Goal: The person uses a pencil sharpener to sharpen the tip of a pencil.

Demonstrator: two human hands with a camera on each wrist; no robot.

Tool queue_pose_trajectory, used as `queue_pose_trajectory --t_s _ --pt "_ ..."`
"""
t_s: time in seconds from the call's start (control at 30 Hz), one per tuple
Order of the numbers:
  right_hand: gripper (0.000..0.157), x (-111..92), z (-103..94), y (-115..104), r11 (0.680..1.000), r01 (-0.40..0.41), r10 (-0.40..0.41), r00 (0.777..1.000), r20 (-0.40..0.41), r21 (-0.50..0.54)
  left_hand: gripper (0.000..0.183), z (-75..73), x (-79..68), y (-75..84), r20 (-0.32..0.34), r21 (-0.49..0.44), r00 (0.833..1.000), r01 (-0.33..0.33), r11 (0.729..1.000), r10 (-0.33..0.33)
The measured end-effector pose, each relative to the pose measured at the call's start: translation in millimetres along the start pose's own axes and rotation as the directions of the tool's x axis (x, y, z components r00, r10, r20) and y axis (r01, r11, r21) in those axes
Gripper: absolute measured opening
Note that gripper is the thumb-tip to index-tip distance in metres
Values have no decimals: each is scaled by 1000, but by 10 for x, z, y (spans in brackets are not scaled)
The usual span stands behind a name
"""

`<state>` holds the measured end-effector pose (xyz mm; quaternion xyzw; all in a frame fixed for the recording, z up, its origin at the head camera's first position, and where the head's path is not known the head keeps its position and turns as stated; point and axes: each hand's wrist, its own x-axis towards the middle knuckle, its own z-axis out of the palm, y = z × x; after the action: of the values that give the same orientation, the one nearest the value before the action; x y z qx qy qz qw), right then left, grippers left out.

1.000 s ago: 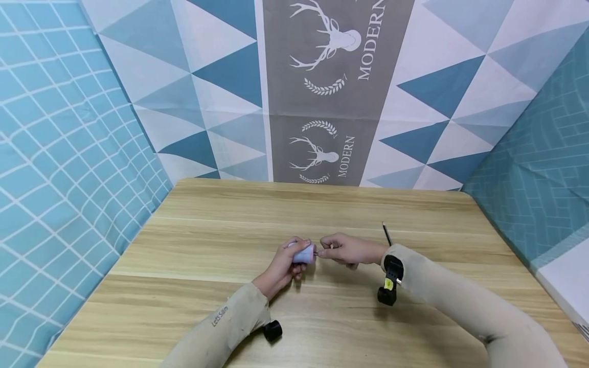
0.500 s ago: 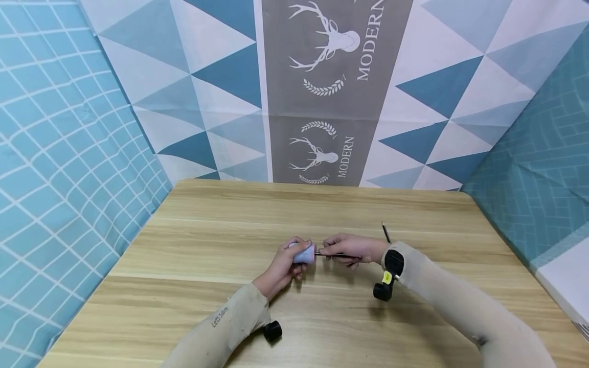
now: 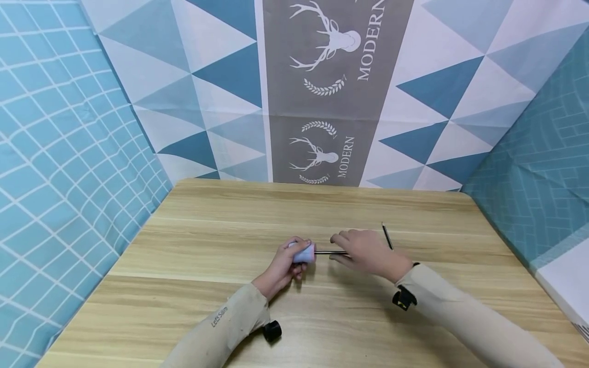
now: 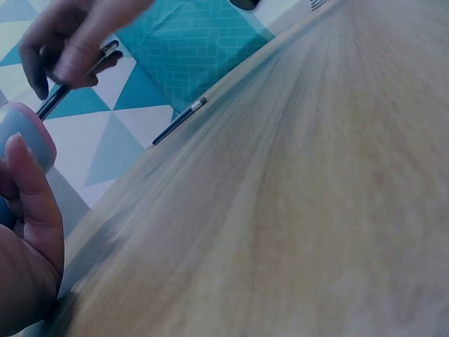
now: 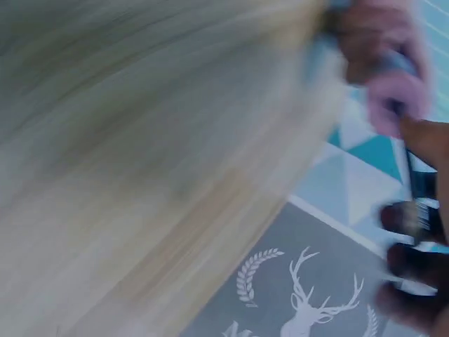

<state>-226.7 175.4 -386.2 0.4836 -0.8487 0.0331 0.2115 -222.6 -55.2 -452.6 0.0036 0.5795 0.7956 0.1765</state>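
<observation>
In the head view my left hand [image 3: 282,263] grips a small light-blue pencil sharpener [image 3: 302,254] with a pink end. A dark pencil [image 3: 329,252] sticks out of that end toward the right. My right hand [image 3: 368,253] is around the pencil's outer part, its fingers spread above and below the shaft, with a gap to it at the fingertips. The left wrist view shows the sharpener [image 4: 31,137] at the left edge, with the pencil's far end beyond the right hand [image 4: 77,45]. The right wrist view is blurred; the pencil's point is hidden inside the sharpener.
A second dark pencil [image 3: 387,236] lies on the wooden table [image 3: 207,225], just behind my right hand. A white box-like object [image 3: 568,281] stands at the table's right edge. Patterned cloth walls [image 3: 221,92] enclose the back and sides.
My right hand, at first close to the sharpener with its fingers on the pencil, has shifted right and spread its fingers, so more of the shaft shows. My left hand stays put.
</observation>
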Motion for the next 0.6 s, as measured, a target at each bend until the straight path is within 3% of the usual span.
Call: queue_pose_trajectory --t_s 0.07,0.13,0.23,0.33,0.4,0.47,0.53,0.6 --pt "24 -37 84 -16 967 126 -153 982 -110 -222 18 0 1 -3 -6 1 1000 4 1000 -4" --pt "25 -55 150 -18 909 201 -277 946 -170 -365 18 2 0 -4 -7 1 1000 3 1000 -3" --pt "35 -51 217 -12 839 276 -402 895 -192 -469 18 1 -2 -7 -3 1 1000 1 1000 -1" --pt "38 -31 255 0 801 336 -472 864 -177 -495 18 1 -1 -14 0 1 1000 -3 1000 3" --pt "40 -20 278 5 793 367 -495 854 -162 -487 18 0 1 -19 0 -1 1000 -1 1000 1" --pt "41 -15 296 7 805 386 -495 856 -150 -451 18 -3 5 -22 -2 -5 1000 2 1000 -2" --pt "43 -7 314 2 835 393 -472 871 -134 -385 18 -7 8 -22 -6 -5 1000 6 1000 -6" --pt "38 6 323 -12 885 381 -423 897 -124 -268 18 -10 9 -16 -8 -6 1000 7 1000 -7"
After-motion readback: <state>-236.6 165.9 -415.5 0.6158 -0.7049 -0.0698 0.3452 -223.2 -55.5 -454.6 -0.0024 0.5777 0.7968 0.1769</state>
